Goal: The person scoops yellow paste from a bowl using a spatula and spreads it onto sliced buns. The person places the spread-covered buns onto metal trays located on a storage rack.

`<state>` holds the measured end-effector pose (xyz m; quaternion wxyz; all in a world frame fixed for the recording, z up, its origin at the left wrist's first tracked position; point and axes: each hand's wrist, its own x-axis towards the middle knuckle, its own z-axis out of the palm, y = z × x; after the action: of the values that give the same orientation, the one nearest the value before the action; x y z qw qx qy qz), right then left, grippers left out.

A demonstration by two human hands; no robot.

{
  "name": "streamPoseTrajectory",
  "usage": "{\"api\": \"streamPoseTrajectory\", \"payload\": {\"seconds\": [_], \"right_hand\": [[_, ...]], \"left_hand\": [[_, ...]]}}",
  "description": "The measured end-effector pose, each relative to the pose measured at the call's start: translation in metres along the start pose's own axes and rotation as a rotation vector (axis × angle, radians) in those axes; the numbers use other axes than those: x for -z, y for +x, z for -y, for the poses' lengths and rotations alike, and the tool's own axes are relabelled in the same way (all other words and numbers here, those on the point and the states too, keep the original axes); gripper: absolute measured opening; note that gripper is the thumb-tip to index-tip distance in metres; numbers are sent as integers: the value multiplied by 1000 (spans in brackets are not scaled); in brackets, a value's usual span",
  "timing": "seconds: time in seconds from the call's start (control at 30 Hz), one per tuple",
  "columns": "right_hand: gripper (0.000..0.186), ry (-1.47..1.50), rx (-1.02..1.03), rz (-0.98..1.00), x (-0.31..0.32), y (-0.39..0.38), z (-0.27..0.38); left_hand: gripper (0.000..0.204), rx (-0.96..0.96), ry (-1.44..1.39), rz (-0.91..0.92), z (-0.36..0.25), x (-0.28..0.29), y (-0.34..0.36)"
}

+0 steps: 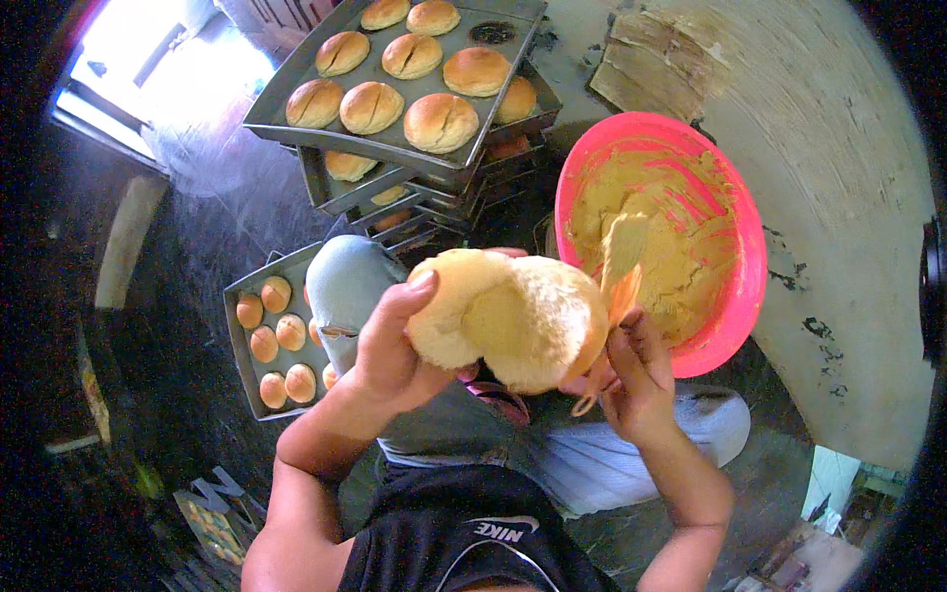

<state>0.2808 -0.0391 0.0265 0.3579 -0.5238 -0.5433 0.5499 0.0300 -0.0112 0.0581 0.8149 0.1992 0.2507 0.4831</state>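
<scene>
A round bun, split and folded open, lies in my left hand, with its pale inside facing up. A yellow smear of spread shows in the middle of the cut faces. My fingers wrap the bun's left half, and the rest of them are hidden beneath it. My right hand grips an orange spatula beside the bun's right edge. Yellow spread coats the spatula's blade, which points up over a pink bowl. Inside that bowl, thick yellow spread covers the bottom and streaks the walls.
Beyond my hands stands a stack of metal trays, the top one bearing several browned buns. Another tray with smaller-looking buns sits low on the left, next to my knee. A worn pale wall or surface rises at right.
</scene>
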Motion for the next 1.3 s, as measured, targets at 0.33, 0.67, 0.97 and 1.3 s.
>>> {"api": "streamPoseTrajectory", "payload": {"seconds": [0.33,0.67,0.97,1.3], "right_hand": [[19,328,23,124,-4,8,19],[22,507,59,-394,76,34,3],[28,612,53,-352,110,34,-8],[21,552,22,-283,120,42,-3]], "left_hand": [[89,-204,732,19,-4,1,45],[87,-624,2044,-455,-183,79,329],[64,-641,2537,-467,-259,187,417],[57,-306,2240,-750,-280,174,390]]}}
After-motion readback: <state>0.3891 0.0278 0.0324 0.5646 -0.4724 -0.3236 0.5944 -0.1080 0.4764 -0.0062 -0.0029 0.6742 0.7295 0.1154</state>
